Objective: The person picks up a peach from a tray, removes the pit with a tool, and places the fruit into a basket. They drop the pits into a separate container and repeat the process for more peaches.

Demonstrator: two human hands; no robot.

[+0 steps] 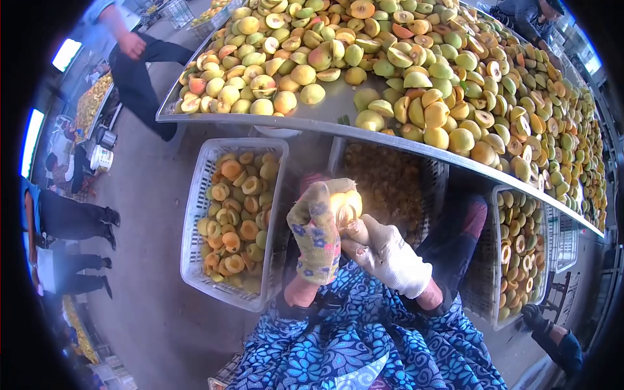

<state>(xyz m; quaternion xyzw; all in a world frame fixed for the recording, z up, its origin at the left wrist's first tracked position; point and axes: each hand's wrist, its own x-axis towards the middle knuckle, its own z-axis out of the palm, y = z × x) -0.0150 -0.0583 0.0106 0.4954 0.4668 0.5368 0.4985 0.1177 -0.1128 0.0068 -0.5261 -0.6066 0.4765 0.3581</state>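
In the middle of the head view, my left hand [316,231], in a patterned floral glove, is closed round a yellow-orange fruit [345,205]. My right hand [385,253], in a white glove with bare-looking fingertips, is closed close against the fruit's lower right side. Whatever its fingers pinch is too small to make out. Both hands are above my blue floral apron [351,331]. Beyond them a metal table [325,125] bears a large heap of halved and whole fruits [416,71].
A white crate [188,234] of halved fruit stands left of my hands. Behind them is a crate of small brown pieces [383,175]; another fruit crate [520,253] stands right. People stand and walk at the left; one leans at the upper right. A gloved hand [534,318] shows lower right.
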